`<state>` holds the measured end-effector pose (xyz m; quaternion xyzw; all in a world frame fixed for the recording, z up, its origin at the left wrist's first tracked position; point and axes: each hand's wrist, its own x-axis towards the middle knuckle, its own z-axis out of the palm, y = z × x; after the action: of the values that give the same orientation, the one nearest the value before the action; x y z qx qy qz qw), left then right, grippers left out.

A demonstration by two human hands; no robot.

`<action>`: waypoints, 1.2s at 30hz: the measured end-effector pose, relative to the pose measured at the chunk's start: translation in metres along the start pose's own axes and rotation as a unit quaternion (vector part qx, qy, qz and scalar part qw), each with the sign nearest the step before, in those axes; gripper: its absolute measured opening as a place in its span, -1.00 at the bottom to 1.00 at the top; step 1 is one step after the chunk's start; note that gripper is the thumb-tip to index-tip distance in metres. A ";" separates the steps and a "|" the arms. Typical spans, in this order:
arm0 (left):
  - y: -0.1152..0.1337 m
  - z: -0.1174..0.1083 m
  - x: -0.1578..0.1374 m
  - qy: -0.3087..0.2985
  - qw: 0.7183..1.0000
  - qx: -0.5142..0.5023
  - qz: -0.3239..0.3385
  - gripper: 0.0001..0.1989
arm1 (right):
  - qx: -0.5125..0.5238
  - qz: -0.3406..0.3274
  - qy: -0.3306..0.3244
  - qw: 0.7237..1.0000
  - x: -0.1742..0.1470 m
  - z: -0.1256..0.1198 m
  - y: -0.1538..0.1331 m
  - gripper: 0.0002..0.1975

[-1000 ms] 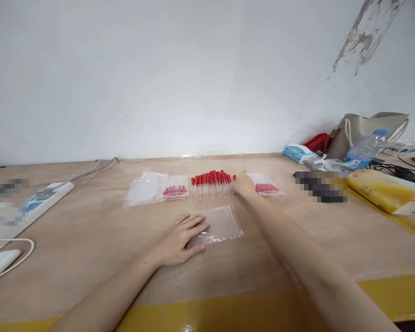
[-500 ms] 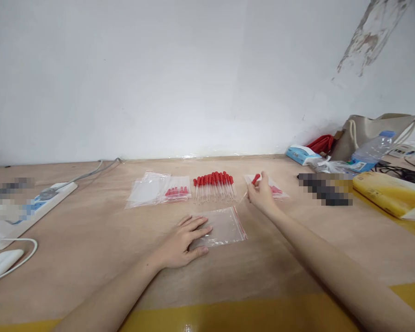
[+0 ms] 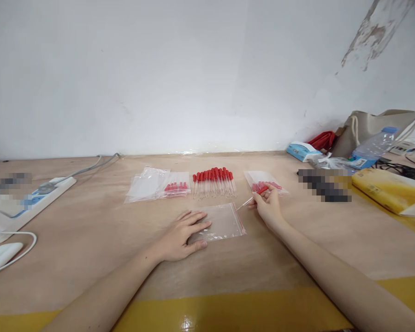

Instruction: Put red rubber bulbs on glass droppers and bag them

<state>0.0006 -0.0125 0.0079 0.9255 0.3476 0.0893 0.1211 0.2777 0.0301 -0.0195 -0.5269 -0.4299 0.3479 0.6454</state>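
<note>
My left hand (image 3: 187,234) lies flat with spread fingers on the left part of a clear zip bag (image 3: 223,223), whose red-edged opening faces right. Pinched in my right hand (image 3: 268,203) is a dropper (image 3: 262,189) with a red rubber bulb and a thin clear tube. Its tip points down-left, close to the bag's opening; whether it touches cannot be told. Behind the bag, several red-bulbed droppers (image 3: 214,180) lie side by side in a row. Bags with red-bulbed droppers inside lie left (image 3: 176,185) and right (image 3: 259,177) of the row, the right one partly behind my right hand.
Flat clear bags (image 3: 143,186) are stacked at the left. A white power strip (image 3: 51,203) with cables lies further left. On the right are a yellow tissue pack (image 3: 383,189), a plastic bottle (image 3: 376,146), a blue box (image 3: 302,151) and a tote bag (image 3: 363,131). A wall stands behind.
My right hand has moved slightly right and toward me with the dropper. The dropper has tilted lower, its tip now near the bag's opening. My left hand stays on the bag.
</note>
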 end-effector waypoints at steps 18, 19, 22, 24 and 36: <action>0.004 0.001 0.005 0.063 0.996 -0.056 -0.032 -0.49 | -0.015 0.121 -0.288 0.950 -0.015 -0.011 -0.017 -0.62; 0.004 0.001 0.006 0.066 0.996 -0.051 -0.029 -0.50 | -0.033 0.122 -0.323 0.938 -0.015 -0.014 -0.019 -0.62; 0.004 0.001 0.006 0.070 0.996 -0.042 -0.026 -0.55 | -0.043 0.115 -0.375 0.919 -0.016 -0.016 -0.022 -0.63; 0.005 0.000 0.006 0.070 0.996 -0.041 -0.025 -0.56 | -0.034 0.108 -0.374 0.920 -0.016 -0.013 -0.022 -0.64; 0.002 0.000 0.008 0.070 0.996 -0.046 -0.013 -0.60 | -0.097 0.101 -0.341 0.930 -0.010 -0.013 -0.011 -0.62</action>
<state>0.0072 -0.0086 0.0089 0.9057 0.3631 0.1685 0.1398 0.2852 0.0137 -0.0116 -0.4767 -0.6005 0.5266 0.3672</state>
